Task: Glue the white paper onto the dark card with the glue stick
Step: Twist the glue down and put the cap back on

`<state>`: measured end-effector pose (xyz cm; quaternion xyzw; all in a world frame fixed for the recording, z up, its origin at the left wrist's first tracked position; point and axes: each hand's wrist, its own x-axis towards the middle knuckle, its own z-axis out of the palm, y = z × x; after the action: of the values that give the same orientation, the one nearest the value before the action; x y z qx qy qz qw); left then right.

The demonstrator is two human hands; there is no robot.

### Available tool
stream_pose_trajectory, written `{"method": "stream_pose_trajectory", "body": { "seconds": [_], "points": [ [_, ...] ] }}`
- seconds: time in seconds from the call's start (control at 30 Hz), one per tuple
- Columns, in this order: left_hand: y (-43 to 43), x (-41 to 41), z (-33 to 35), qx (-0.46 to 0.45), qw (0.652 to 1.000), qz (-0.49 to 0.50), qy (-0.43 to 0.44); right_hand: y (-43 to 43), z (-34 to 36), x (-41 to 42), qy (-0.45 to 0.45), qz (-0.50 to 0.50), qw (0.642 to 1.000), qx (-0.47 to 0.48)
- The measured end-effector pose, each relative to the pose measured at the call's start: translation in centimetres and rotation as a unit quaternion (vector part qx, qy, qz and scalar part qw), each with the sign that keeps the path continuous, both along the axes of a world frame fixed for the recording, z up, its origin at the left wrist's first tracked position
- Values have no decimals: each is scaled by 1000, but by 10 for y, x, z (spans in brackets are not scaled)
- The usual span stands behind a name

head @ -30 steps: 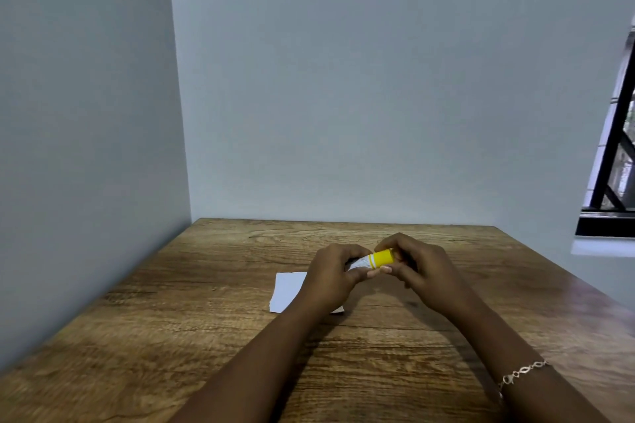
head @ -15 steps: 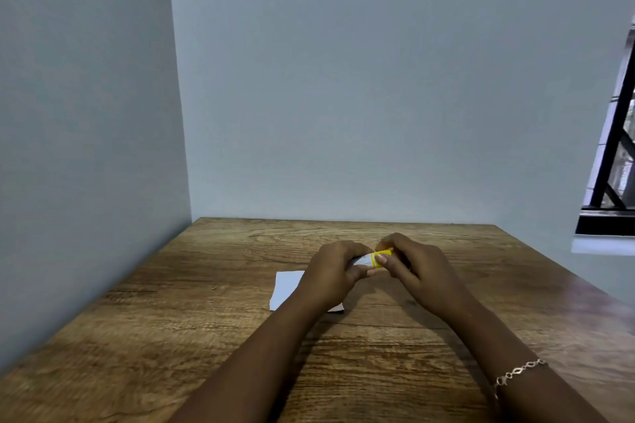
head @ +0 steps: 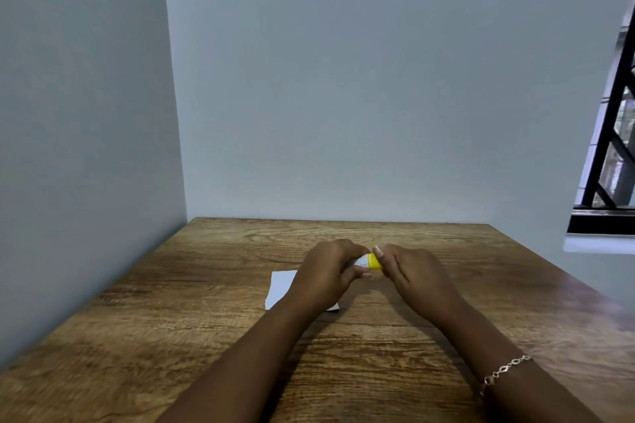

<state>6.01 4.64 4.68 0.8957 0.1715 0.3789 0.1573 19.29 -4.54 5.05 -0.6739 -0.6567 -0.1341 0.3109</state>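
A glue stick [head: 369, 261] with a white body and a yellow end is held level above the table between both hands. My left hand [head: 326, 273] grips its white body. My right hand [head: 414, 271] pinches the yellow end with thumb and fingers. Under my left hand and wrist lies the white paper [head: 282, 287], flat on the wooden table [head: 206, 319]. A thin dark strip shows at the paper's near right corner [head: 332, 311]; I cannot tell whether it is the dark card. Most of the glue stick is hidden by my fingers.
Grey walls close the table in at the left and the back. A window with a dark frame [head: 611, 134] is at the far right. A thin bracelet [head: 505, 371] sits on my right wrist.
Both hands stay together around the glue stick. My right fingers have shifted over the yellow end, so less yellow shows than a second ago.
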Motion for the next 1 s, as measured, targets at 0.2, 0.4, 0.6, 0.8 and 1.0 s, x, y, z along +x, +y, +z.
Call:
{"method": "stream_pose_trajectory", "body": {
  "seconds": [0.2,0.4,0.6,0.8,1.0],
  "points": [
    [6,-3,5,-45,999,3,-6,0,2,-10,62,40,996,54],
    [11,-6,2,-106,994,-36,-7,2,-2,-6,27,34,999,33],
    [6,-1,-2,-51,998,-10,-34,8,-7,-6,-11,-20,1000,17],
    [1,1,-2,52,997,41,-32,6,-7,-11,-1,-54,998,19],
    [-3,4,-3,87,994,30,-55,4,-6,-14,73,-54,993,75]
  ]
}}
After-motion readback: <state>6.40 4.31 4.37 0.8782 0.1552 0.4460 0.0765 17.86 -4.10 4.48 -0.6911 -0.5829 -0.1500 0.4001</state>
